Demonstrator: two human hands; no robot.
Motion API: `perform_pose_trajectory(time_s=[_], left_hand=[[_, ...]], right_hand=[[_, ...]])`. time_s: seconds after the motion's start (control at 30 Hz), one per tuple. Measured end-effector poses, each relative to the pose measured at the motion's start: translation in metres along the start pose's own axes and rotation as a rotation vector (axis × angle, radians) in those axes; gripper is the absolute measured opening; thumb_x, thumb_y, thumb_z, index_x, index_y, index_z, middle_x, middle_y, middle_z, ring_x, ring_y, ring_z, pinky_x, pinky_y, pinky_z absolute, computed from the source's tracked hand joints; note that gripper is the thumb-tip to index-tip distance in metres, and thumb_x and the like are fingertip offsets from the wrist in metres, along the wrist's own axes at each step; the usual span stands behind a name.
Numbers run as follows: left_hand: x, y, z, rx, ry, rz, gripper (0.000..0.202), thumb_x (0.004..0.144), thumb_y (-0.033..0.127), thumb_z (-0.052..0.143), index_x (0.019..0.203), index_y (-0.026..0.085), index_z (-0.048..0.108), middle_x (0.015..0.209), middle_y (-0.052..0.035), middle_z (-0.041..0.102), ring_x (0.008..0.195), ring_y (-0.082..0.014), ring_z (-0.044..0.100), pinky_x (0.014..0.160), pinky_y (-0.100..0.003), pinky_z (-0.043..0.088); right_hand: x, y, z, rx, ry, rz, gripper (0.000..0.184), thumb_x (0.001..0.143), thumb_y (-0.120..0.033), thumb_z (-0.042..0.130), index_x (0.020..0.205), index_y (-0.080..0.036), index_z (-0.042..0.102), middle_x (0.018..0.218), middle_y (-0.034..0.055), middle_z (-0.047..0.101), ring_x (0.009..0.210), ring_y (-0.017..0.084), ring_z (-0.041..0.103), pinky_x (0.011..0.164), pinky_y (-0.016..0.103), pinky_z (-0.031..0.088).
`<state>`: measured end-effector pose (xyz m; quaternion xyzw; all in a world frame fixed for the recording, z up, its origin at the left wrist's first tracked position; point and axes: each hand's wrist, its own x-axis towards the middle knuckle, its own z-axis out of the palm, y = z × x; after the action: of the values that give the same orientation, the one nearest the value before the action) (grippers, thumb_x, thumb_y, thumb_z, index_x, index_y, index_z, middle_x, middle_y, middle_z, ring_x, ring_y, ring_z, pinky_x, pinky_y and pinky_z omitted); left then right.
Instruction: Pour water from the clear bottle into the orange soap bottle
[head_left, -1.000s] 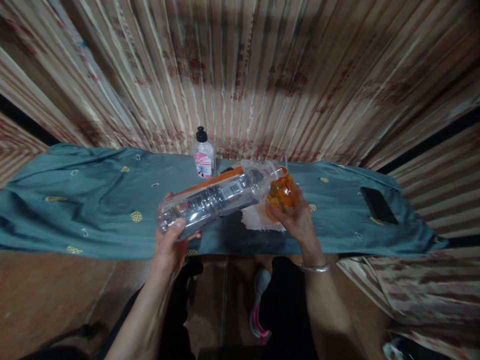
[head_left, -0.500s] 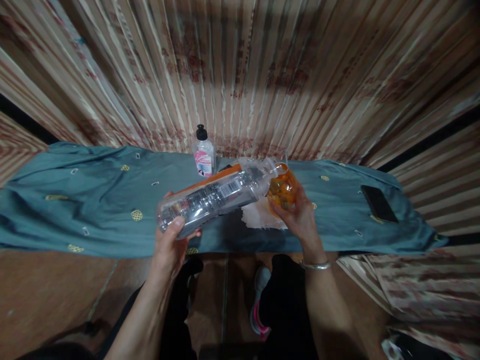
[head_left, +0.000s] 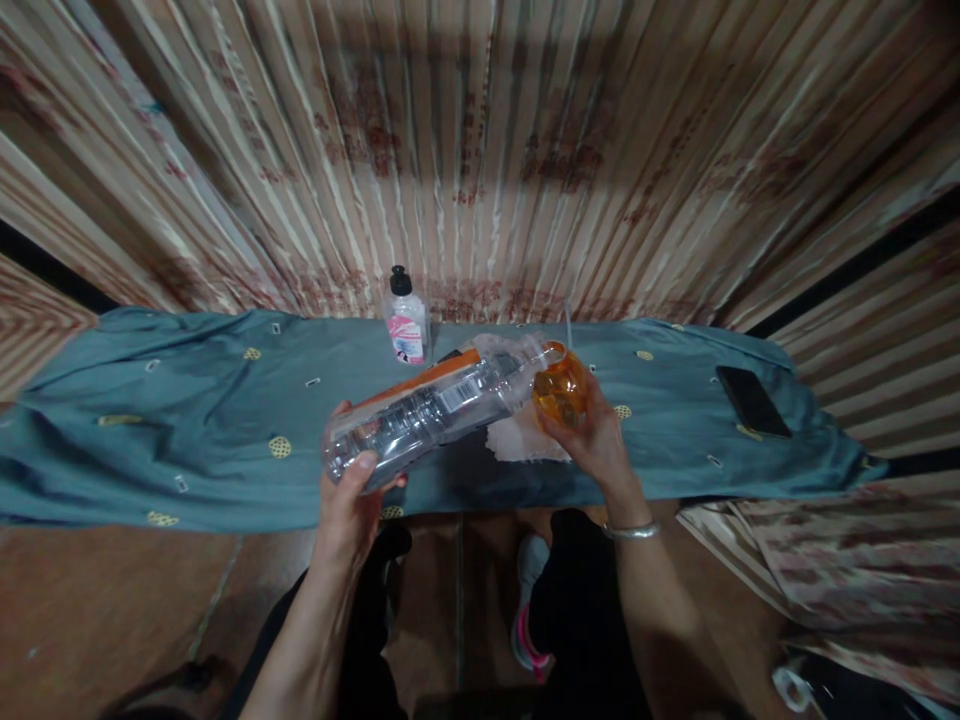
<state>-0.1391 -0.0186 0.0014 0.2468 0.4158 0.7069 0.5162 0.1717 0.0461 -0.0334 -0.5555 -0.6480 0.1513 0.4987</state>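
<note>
My left hand is wrapped round the base of a large clear plastic bottle with an orange label. The bottle lies nearly level, its mouth at the rim of a small orange glass cup. My right hand grips that cup from below and tilts it slightly toward the bottle. Both are held just above a pale cloth that lies on the teal-covered table.
A small pump bottle with a pink label stands at the table's back edge by the striped curtain. A black phone lies at the table's right end. A thin straw or stick rises behind the cup. My legs and a shoe show below the table.
The bottle and cup have stayed together, shifting only slightly as the view tilted. Both hands keep their grip.
</note>
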Motion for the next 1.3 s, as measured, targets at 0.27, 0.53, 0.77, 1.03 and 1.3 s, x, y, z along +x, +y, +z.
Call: perform_pose_trajectory(time_s=[0.27, 0.53, 0.77, 1.03, 1.3], left_hand=[[0.005, 0.004, -0.01, 0.036, -0.046, -0.03, 0.081, 0.062, 0.042, 0.109, 0.134, 0.033, 0.074, 0.112, -0.0021, 0.081, 0.073, -0.0182, 0.075, 0.053, -0.026, 0.061], [0.001, 0.001, 0.0, 0.028, 0.033, 0.013, 0.074, 0.058, 0.044, 0.109, 0.122, 0.029, 0.075, 0.112, -0.0038, 0.082, 0.073, -0.0178, 0.074, 0.049, -0.022, 0.057], [0.0, 0.007, 0.005, 0.031, 0.053, -0.015, 0.077, 0.052, 0.045, 0.111, 0.118, 0.027, 0.076, 0.109, -0.0039, 0.082, 0.072, -0.0176, 0.073, 0.049, -0.023, 0.058], [0.0, 0.005, 0.004, 0.045, 0.052, 0.011, 0.075, 0.055, 0.045, 0.109, 0.121, 0.028, 0.078, 0.109, -0.0047, 0.082, 0.073, -0.0183, 0.072, 0.049, -0.024, 0.055], [0.0, 0.008, 0.004, 0.042, 0.026, -0.009, 0.077, 0.055, 0.044, 0.111, 0.123, 0.028, 0.078, 0.109, -0.0047, 0.083, 0.072, -0.0184, 0.073, 0.051, -0.025, 0.057]], right_hand=[[-0.002, 0.002, 0.0, 0.012, 0.0, -0.001, 0.087, 0.082, -0.041, 0.087, 0.162, -0.021, 0.059, 0.15, 0.0179, 0.079, 0.134, 0.037, 0.08, 0.116, 0.058, 0.065], [-0.001, -0.001, -0.005, -0.015, -0.024, 0.018, 0.087, 0.084, -0.044, 0.088, 0.164, -0.024, 0.059, 0.15, 0.0163, 0.08, 0.132, 0.037, 0.081, 0.114, 0.058, 0.067], [-0.001, -0.001, -0.004, -0.028, -0.02, 0.024, 0.088, 0.084, -0.044, 0.087, 0.164, -0.021, 0.058, 0.149, 0.0181, 0.079, 0.133, 0.039, 0.08, 0.118, 0.062, 0.064], [-0.001, 0.0, -0.004, -0.035, -0.019, 0.008, 0.086, 0.084, -0.042, 0.087, 0.164, -0.022, 0.058, 0.149, 0.0165, 0.08, 0.132, 0.037, 0.081, 0.115, 0.059, 0.066], [0.0, -0.005, -0.006, -0.033, -0.024, 0.024, 0.087, 0.085, -0.043, 0.087, 0.163, -0.018, 0.059, 0.149, 0.0203, 0.079, 0.133, 0.04, 0.08, 0.116, 0.061, 0.065]])
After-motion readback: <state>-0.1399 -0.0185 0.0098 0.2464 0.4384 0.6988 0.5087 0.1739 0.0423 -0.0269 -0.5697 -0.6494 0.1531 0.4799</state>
